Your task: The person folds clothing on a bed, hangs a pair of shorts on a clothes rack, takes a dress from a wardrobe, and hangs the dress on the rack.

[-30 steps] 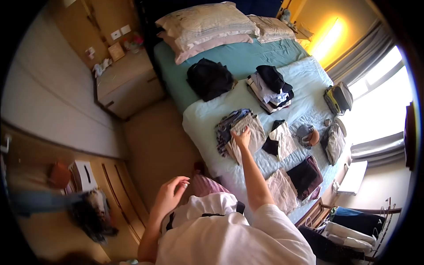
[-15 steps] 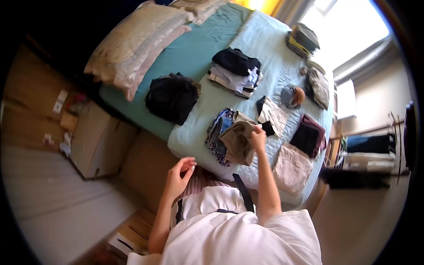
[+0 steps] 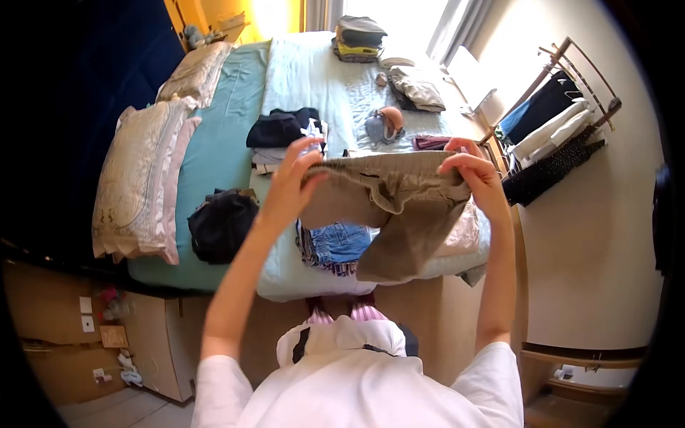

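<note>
A pair of khaki shorts (image 3: 417,232) with an elastic waistband and a drawstring hangs in the air above the bed's near edge. My left hand (image 3: 289,184) pinches the waistband at its left end. At the other end my right hand (image 3: 477,178) grips the same waistband, fingers closed. The shorts' legs hang down unfolded. Beneath them lies a pile with folded blue denim (image 3: 337,242) on top, partly covered from view. A pale pink folded garment (image 3: 460,235) shows behind the shorts on the right.
Dark clothes (image 3: 222,225) and a folded stack (image 3: 280,132) lie on the bed to the left. Farther back are bras (image 3: 384,126), a beige pile (image 3: 415,87) and a tall stack (image 3: 358,39). Pillows (image 3: 139,182) line the left side. A clothes rack (image 3: 564,107) stands right.
The khaki shorts have been lifted off the pile and opened out. My left hand has risen and taken hold of the waistband; my right hand has moved up too. The view has turned.
</note>
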Motion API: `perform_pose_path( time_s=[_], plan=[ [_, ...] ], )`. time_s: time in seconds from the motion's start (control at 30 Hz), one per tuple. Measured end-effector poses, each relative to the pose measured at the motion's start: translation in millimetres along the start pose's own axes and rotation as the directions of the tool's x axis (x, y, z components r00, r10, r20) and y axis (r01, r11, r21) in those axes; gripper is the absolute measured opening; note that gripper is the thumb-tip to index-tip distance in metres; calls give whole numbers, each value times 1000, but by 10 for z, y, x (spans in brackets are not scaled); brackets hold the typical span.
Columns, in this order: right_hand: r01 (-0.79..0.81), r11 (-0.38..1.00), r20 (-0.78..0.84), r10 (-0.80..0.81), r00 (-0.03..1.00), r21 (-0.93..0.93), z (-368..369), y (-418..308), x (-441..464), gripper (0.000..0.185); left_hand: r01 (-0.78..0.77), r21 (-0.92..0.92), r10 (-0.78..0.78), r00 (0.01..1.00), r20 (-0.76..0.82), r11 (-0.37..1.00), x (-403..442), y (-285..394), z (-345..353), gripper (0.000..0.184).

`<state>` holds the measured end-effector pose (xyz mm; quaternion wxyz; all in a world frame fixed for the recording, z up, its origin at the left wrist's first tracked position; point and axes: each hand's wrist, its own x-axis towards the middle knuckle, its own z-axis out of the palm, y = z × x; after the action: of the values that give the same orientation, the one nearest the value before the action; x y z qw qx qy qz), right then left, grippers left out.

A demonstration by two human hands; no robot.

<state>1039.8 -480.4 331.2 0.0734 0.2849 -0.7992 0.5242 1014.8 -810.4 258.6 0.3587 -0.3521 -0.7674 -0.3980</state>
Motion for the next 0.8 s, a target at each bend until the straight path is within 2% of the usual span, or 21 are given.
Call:
perform_pose_path(
  time_s=[0.03,0.07,0.1,0.13,0.17,0.2,0.23,0.27,0.3,0.33,0.4,0.43,0.47,0.53,0.57,0.63,0.67,0.73,0.8],
  plan=[
    [13,991,50,-6,999,-135,-152,-51,-6,17,-22,0,22,1000,1,1000,269,72,-119,43],
    [26,990,35,-21,999,-140,-249,-227,0,17,-123,69,106,972,208,990,501,162,-211,43],
    [-12,957,71,34,997,-290,-346,-454,13,16,-232,120,165,897,410,965,715,238,-237,45],
    [-45,900,96,95,991,-434,-433,-568,0,16,-462,178,377,850,368,869,937,265,-189,44],
    [22,885,64,8,998,-465,-525,-537,-22,22,-467,249,326,832,448,848,1107,272,-170,36],
    [28,884,55,-2,998,-467,-646,-513,-54,22,-473,318,266,812,520,822,1250,265,-150,30],
    [149,833,146,-82,986,-533,-770,-488,-83,27,-481,321,274,810,518,816,1389,238,-109,30],
    [271,764,244,-153,958,-585,-902,-456,-98,33,-397,249,237,837,494,883,1534,207,-60,28],
    [154,841,225,-39,973,-519,-1017,-372,-111,34,-307,172,195,859,474,936,1653,184,-11,26],
    [157,839,221,-45,974,-520,-1167,-305,-113,34,-315,174,201,857,474,933,1726,142,31,26],
    [205,744,120,-167,979,-636,-1543,-132,-118,24,-364,275,198,851,487,890,1814,55,119,25],
    [179,782,103,-146,984,-597,-1724,-58,-98,21,-272,346,48,843,535,898,1853,48,141,24],
    [133,845,37,-133,990,-518,-1814,55,-71,23,-270,350,44,842,537,897,1874,47,222,24],
    [-185,924,-44,180,983,-336,-1993,318,-13,23,-117,237,-10,880,475,964,1893,31,400,23],
    [-185,924,-43,181,983,-334,-2077,411,30,23,-80,136,16,908,418,987,1891,31,511,22],
    [-182,872,-132,137,982,-454,-2194,505,87,25,-31,153,-36,908,418,988,1902,78,636,22],
    [-179,873,-122,138,983,-454,-2230,545,95,25,14,170,-84,905,416,985,1904,93,677,22],
    [-36,979,-161,3,987,-199,-2230,570,138,23,28,176,-98,910,402,984,1915,115,739,23],
    [-21,974,-182,-21,983,-224,-2254,587,177,25,156,146,-201,899,388,977,1919,52,815,22]
  ],
)
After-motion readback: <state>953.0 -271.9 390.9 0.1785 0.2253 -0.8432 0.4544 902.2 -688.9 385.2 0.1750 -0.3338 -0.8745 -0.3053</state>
